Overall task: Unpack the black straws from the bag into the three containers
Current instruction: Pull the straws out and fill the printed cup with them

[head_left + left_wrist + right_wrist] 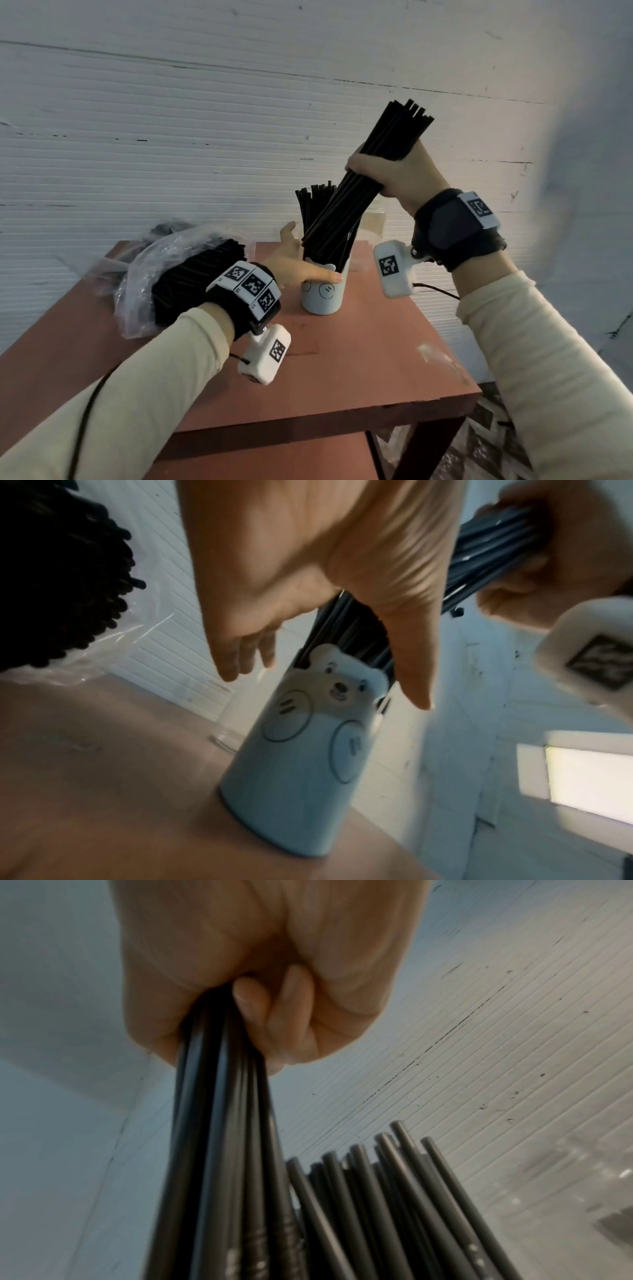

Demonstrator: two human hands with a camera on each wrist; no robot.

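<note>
My right hand (pixel 394 174) is wrapped tight around a bundle of black straws (pixel 363 185), fingers curled fully about its middle, the bundle tilted with its lower ends entering the bear-faced cup (pixel 322 291) at the centre of the reddish table (pixel 342 370). My left hand (pixel 298 263) is spread and relaxed, thumb lying across the cup's front near the rim, fingers reaching round toward 12 o'clock; it steadies rather than grips.

The cup already holds a standing batch of straws (pixel 313 205), so I judge the trick is to bring my bundle upright, slide it down along the free side, and loosen my fist only once the ends touch bottom. The left hand should press the cup down so it doesn't tip.

The plastic bag (pixel 150 270), still thick with straws, lies at 9 o'clock. A clear container (pixel 227 723) stands behind the cup at 12 o'clock, another (pixel 578 1175) beside it.
</note>
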